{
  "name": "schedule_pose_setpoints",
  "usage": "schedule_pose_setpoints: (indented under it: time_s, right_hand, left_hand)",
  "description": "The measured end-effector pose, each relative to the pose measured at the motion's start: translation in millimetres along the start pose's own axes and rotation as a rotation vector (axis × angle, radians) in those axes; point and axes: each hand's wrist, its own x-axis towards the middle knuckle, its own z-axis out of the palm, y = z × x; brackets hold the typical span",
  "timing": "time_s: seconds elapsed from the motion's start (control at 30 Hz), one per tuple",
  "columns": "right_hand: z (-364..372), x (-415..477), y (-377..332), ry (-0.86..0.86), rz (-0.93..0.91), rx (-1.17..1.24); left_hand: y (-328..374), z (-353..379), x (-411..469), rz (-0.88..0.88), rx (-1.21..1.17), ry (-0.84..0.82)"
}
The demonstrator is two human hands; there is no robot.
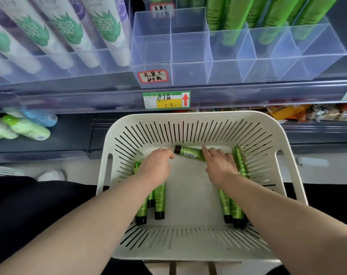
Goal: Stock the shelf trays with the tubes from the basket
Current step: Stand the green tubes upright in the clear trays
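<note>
Left hand (158,161) curled at the cap (177,149) of a tube (190,153) lying mid-frame in the basket (188,116), right hand (220,162) over its tail; couldn't tell either's grip. Seemed light, squishy, so I'd pinch near the cap.

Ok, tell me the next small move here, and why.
Probably close the right hand on the green tube lying crosswise at the far end of the basket and lift it out: both hands are at it, the left hand by its dark cap, and the left compartments of the clear tray stand empty.
</note>
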Motion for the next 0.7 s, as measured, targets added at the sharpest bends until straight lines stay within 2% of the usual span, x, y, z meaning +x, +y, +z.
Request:
schedule_pose_setpoints:
  time_s: [0.2,0.47,0.7]
  right_hand:
    - [4,-15,-6,0.004,0.001,-0.097]
    - [-21,-28,-7,0.083,-0.062,-0.046]
    - [-58,-51,-9,0.300,-0.182,0.157]
  left_hand:
    - [-6,-1,2,-0.036,-0.022,0.019]
    - [-9,-2,0,-0.136,0.030,-0.029]
    - [2,6,-7,-0.250,0.135,-0.188]
